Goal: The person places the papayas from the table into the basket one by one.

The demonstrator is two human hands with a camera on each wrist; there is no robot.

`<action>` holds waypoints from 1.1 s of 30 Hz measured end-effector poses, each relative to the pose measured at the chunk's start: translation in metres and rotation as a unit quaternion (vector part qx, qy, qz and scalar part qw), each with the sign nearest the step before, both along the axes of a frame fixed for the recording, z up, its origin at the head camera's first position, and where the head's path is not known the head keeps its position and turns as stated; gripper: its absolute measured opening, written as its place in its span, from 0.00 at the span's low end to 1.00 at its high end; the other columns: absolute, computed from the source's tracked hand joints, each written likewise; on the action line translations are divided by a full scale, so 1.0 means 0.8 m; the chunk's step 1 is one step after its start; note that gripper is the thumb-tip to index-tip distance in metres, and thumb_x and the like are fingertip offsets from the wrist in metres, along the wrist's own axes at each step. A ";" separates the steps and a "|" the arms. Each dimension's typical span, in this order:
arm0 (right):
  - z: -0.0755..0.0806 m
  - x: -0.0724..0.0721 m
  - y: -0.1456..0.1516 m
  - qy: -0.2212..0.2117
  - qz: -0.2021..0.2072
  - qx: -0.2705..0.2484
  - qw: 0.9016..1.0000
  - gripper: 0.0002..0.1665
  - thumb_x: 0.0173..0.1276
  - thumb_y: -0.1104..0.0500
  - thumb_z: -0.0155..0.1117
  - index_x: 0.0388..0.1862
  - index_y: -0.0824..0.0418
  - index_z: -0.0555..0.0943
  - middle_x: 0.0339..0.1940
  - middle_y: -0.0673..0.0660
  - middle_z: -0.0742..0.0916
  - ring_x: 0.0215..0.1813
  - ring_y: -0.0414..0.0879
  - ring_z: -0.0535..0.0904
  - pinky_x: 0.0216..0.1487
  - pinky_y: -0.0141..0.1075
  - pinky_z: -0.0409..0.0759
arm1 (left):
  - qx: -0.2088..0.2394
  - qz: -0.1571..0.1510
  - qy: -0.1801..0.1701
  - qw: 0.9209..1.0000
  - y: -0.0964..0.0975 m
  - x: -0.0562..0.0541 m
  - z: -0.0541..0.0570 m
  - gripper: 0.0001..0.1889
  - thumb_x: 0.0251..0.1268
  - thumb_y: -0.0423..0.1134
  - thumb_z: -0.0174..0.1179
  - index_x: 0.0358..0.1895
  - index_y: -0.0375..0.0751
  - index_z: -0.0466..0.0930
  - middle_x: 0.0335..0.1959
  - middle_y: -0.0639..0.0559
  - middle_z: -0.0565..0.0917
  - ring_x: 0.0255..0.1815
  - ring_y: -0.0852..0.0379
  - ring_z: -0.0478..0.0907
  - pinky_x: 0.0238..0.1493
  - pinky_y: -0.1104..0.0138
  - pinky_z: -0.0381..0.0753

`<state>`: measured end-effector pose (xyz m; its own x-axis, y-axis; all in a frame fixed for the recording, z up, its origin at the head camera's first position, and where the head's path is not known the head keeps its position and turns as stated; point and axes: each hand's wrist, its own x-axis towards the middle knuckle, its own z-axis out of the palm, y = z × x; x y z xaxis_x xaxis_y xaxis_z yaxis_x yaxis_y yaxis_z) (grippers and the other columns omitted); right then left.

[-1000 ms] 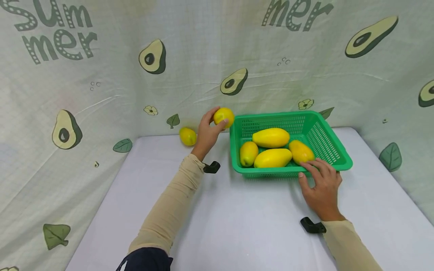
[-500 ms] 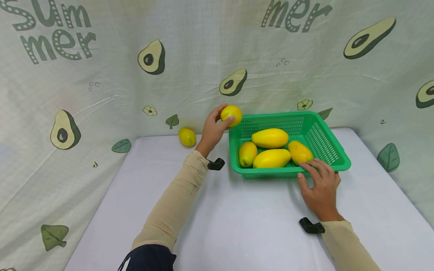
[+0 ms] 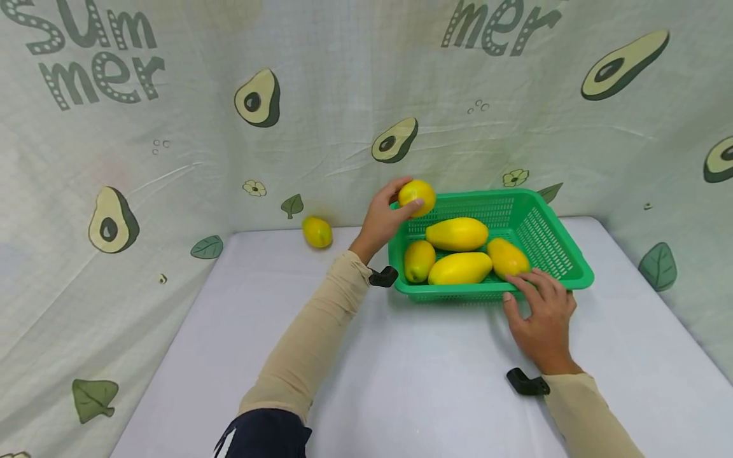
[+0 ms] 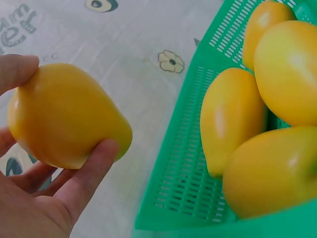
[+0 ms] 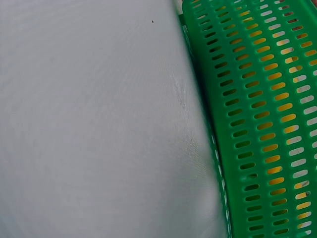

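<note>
My left hand (image 3: 385, 219) holds a smooth yellow papaya (image 3: 417, 198) between thumb and fingers, raised over the left end of a green plastic basket (image 3: 401, 287). Up close in the left wrist view, this papaya (image 4: 69, 116) tapers to a greenish tip and is beside the basket wall (image 4: 173, 163). Several more papayas (image 3: 460, 268) lie in the basket. At its front right, my right hand (image 3: 541, 318) has its fingers bent over the rim, beside a papaya (image 3: 507, 257), with the thumb outside. The right wrist view shows only the slotted basket side (image 5: 257, 124) and tabletop.
Another papaya (image 3: 317, 232) lies at the back edge of the white-covered table (image 3: 401, 375), left of the basket. A printed cloth (image 3: 321, 95) with avocados and leaves hangs right behind the table. Inside the basket, bare floor shows toward the right end.
My left hand has carried the papaya rightward, from outside the basket's left end to above its back left corner. The right hand and the basket have stayed in place.
</note>
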<state>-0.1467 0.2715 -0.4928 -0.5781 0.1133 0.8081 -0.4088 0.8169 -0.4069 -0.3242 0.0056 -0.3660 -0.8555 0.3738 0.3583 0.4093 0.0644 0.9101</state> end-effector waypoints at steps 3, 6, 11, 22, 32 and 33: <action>0.000 0.000 0.000 0.000 0.000 -0.003 1.000 0.26 0.71 0.45 0.54 0.50 0.63 0.86 0.52 0.65 0.82 0.66 0.66 0.68 0.55 0.70 0.52 | -0.016 -0.013 -0.006 1.000 0.010 0.002 0.004 0.30 0.70 0.46 0.65 0.72 0.46 0.69 0.60 0.53 0.76 0.55 0.56 0.75 0.47 0.65 0.84; -0.001 0.000 -0.001 0.000 0.002 -0.005 1.000 0.24 0.70 0.46 0.55 0.50 0.63 0.86 0.51 0.65 0.83 0.66 0.66 0.68 0.56 0.70 0.52 | -0.037 -0.021 -0.008 0.999 0.018 0.004 0.009 0.30 0.70 0.48 0.64 0.72 0.47 0.69 0.60 0.54 0.76 0.54 0.56 0.75 0.46 0.66 0.84; 0.000 0.000 -0.003 0.003 0.001 -0.003 1.000 0.24 0.70 0.47 0.55 0.50 0.63 0.85 0.51 0.65 0.83 0.64 0.67 0.69 0.55 0.70 0.52 | -0.065 -0.018 0.006 0.998 0.029 0.007 0.016 0.28 0.70 0.48 0.64 0.71 0.51 0.71 0.60 0.55 0.75 0.55 0.57 0.74 0.45 0.67 0.83; 0.002 0.002 0.002 -0.001 -0.003 0.001 1.000 0.24 0.69 0.48 0.55 0.51 0.63 0.85 0.52 0.65 0.82 0.65 0.66 0.68 0.54 0.70 0.52 | -0.159 -0.001 0.058 0.986 0.052 0.001 0.033 0.30 0.70 0.47 0.63 0.73 0.48 0.69 0.63 0.53 0.72 0.57 0.57 0.69 0.52 0.67 0.75; -0.001 0.000 0.002 0.004 0.001 -0.002 1.000 0.25 0.71 0.46 0.55 0.50 0.62 0.86 0.52 0.65 0.82 0.65 0.66 0.69 0.54 0.70 0.52 | -0.254 -0.024 0.111 0.961 0.088 0.001 0.042 0.30 0.70 0.44 0.62 0.74 0.45 0.68 0.68 0.50 0.72 0.60 0.56 0.67 0.49 0.70 0.74; -0.001 0.000 0.002 0.005 0.001 -0.002 1.000 0.25 0.71 0.46 0.55 0.50 0.62 0.86 0.52 0.65 0.82 0.65 0.66 0.69 0.54 0.70 0.52 | -0.261 -0.027 0.112 0.959 0.091 0.003 0.043 0.31 0.70 0.45 0.62 0.74 0.46 0.68 0.68 0.50 0.72 0.60 0.56 0.67 0.49 0.70 0.74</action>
